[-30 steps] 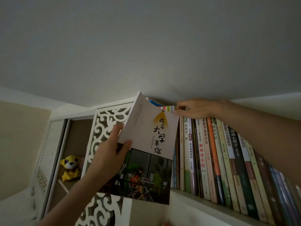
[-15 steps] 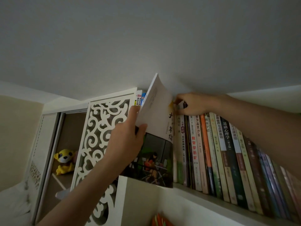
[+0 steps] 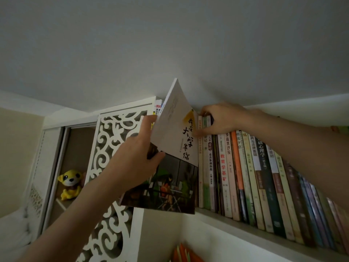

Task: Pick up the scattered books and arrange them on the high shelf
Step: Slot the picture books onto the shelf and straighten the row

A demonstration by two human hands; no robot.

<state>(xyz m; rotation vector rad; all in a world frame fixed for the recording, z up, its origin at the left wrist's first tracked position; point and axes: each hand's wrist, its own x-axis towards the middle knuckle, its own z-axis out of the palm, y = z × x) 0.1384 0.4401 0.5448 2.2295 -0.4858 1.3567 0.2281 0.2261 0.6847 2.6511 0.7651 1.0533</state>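
Observation:
My left hand (image 3: 137, 159) grips a white-covered book (image 3: 175, 148) with black brush lettering and a dark photo on its lower half. The book stands tilted at the left end of the row of books (image 3: 245, 176) on the high shelf (image 3: 245, 229). Its top corner reaches almost to the ceiling. My right hand (image 3: 221, 118) holds the tops of the leftmost upright spines, its fingers curled over them, right beside the held book. A few more books (image 3: 158, 108) show behind the held one at the left.
A white carved lattice panel (image 3: 111, 148) borders the shelf on the left. Behind it a yellow plush toy (image 3: 70, 183) sits in a cabinet nook. Orange items (image 3: 181, 254) lie on the shelf below. The ceiling (image 3: 170, 44) is close above the books.
The white book has swung back to show more of its cover beside the row. My right hand has stayed on the book tops. The camera has shifted slightly.

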